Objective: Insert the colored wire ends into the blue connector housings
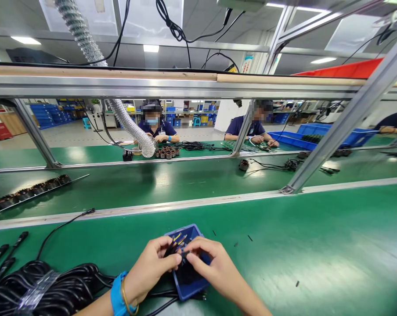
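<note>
At near left lies a thick coil of glossy black cables. Rightward, the left hand pinches thin black wires with coloured ends over the small blue plastic bin; a firm, slightly fanned grip should separate strands best. The right hand curls its fingertips at them, though whether it pinches one I cannot tell.

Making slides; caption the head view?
Left hand and right hand handle thin wires over a blue bin, near black cables.

Bin blue; cables black; tabletop green; wristband bright blue; bangle gold.
</note>
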`<state>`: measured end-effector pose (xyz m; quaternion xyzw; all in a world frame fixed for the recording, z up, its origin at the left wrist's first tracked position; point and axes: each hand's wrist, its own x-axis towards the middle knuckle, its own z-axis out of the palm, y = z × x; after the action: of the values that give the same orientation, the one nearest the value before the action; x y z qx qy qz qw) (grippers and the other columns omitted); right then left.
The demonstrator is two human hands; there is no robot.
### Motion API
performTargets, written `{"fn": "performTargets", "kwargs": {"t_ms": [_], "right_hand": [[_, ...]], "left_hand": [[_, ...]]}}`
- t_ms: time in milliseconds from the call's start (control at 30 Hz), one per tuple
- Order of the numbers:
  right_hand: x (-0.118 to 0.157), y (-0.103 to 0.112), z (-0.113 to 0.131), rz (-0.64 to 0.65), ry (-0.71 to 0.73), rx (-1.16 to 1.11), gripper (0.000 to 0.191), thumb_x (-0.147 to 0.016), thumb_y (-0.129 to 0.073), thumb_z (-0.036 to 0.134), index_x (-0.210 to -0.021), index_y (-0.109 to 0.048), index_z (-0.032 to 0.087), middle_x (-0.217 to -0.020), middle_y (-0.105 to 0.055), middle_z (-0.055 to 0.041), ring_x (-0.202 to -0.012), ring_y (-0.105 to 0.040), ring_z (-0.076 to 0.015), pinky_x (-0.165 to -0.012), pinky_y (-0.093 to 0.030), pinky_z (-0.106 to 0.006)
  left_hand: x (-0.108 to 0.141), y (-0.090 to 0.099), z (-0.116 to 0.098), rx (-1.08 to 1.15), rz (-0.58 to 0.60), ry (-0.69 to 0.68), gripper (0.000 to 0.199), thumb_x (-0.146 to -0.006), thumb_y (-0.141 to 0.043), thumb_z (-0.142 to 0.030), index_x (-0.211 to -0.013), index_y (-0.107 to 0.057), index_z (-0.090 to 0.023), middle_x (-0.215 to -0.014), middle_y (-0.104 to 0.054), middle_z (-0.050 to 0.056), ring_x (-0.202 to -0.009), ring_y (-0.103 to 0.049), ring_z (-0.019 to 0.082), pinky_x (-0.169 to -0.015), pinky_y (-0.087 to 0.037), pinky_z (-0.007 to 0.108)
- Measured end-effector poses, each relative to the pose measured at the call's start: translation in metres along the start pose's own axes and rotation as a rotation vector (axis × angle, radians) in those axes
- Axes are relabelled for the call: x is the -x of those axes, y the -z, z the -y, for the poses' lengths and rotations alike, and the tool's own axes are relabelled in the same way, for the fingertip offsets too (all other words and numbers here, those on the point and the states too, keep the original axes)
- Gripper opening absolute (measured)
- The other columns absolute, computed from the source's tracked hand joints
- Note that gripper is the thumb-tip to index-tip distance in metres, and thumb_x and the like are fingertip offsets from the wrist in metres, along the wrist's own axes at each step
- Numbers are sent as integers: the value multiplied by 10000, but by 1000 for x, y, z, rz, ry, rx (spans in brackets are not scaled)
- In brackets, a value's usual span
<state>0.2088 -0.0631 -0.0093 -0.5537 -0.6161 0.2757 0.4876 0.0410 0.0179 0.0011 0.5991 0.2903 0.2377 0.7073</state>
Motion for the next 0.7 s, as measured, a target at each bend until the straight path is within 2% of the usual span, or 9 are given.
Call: {"fn": "performTargets", "kwargs": {"t_ms": [133, 333, 467, 533, 600, 667, 700], "right_hand": [[1, -7, -2, -24, -11, 26, 122, -815, -588, 140, -830, -705, 170, -784, -721, -36, -687, -641, -160, -666, -494, -251], [0, -8, -4, 1, 32, 65, 138, -811, -621, 135, -895, -719, 182, -834, -720, -37, -740, -646, -164, -711, -492, -256], [1, -7, 2, 8, 17, 112, 120, -842, -614, 154, -779, -713, 174, -773, -710, -34, -741, -641, -167, -723, -477, -260], [4, -2, 9, 46, -25, 94, 103, -822, -628, 144, -775, -717, 169, -764, -704, -31, -709, -635, -157, -691, -478, -243], [9, 8, 17, 220, -19, 39, 58, -787, -684, 174, -803, -739, 173, -793, -716, -32, -729, -648, -159, -700, -486, -231], [13, 19, 22, 520, 40, -50, 103, -777, -723, 258, -839, -766, 188, -858, -745, -40, -804, -676, -175, -763, -495, -234], [14, 23, 23, 624, 58, -79, 134, -795, -715, 306, -841, -774, 195, -875, -755, -42, -830, -685, -181, -788, -495, -235]], "left_hand": [[1, 1, 1, -30, -23, -33, 147, -640, -691, -140, -764, -612, -150, -787, -598, -1, -834, -542, 174, -803, -413, 288], [-1, 2, 3, -44, -56, -7, 168, -625, -715, -161, -719, -576, -157, -727, -569, -18, -750, -518, 159, -744, -411, 290], [-1, 3, 4, -59, -36, 13, 194, -638, -747, -212, -693, -569, -157, -691, -555, -23, -697, -498, 148, -687, -404, 280], [0, 3, 3, -57, -25, -13, 205, -669, -758, -261, -709, -587, -153, -715, -577, -10, -735, -519, 158, -725, -416, 286], [0, 3, 2, -40, -29, -37, 213, -715, -744, -316, -756, -616, -150, -755, -600, 4, -783, -544, 169, -766, -426, 291], [0, 4, 1, -7, -37, -16, 245, -749, -722, -370, -797, -640, -144, -779, -617, 17, -775, -561, 167, -751, -438, 287], [0, 5, 1, 12, -41, 5, 267, -756, -715, -392, -809, -648, -139, -786, -624, 24, -752, -566, 161, -726, -443, 282]]}}
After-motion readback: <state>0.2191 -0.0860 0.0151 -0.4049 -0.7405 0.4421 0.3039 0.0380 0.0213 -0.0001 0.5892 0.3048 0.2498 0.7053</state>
